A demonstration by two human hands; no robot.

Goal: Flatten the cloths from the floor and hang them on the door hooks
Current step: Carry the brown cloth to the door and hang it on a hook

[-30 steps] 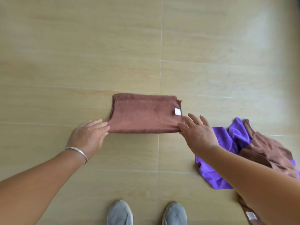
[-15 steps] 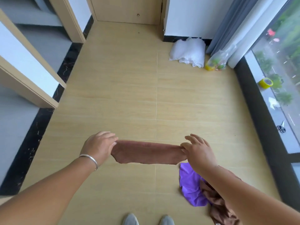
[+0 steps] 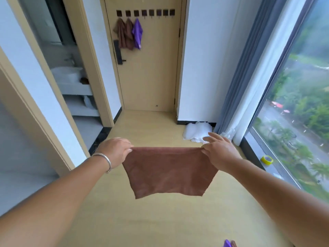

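The brown cloth (image 3: 169,172) hangs flat in the air in front of the person, well short of the door (image 3: 151,68), held up by its two top corners above the pale wooden floor (image 3: 160,220). The left hand (image 3: 114,151) grips the corner on the door-handle side with its fingers curled round the edge, and a silver bracelet (image 3: 105,160) sits on that wrist. The right hand (image 3: 219,151) pinches the opposite corner between thumb and forefinger, with the other fingers spread out loosely above the cloth. The top edge runs nearly straight between the two hands, and the lower edge hangs free. On the door, a row of dark hooks (image 3: 145,13) runs across near the top; the three hooks nearest the handle side carry two brown cloths (image 3: 124,35) and a purple cloth (image 3: 137,33), all hanging above and just beside the black door handle (image 3: 118,53). To the right of the door, at the foot of the white wall, lies a crumpled white bundle (image 3: 196,133) next to a grey curtain (image 3: 249,68). Farther from the door, on the window ledge, rests a roll of yellow tape (image 3: 267,159). At the bottom edge of the view, farthest from the door, a scrap of purple and brown fabric (image 3: 228,244) shows on the floor.
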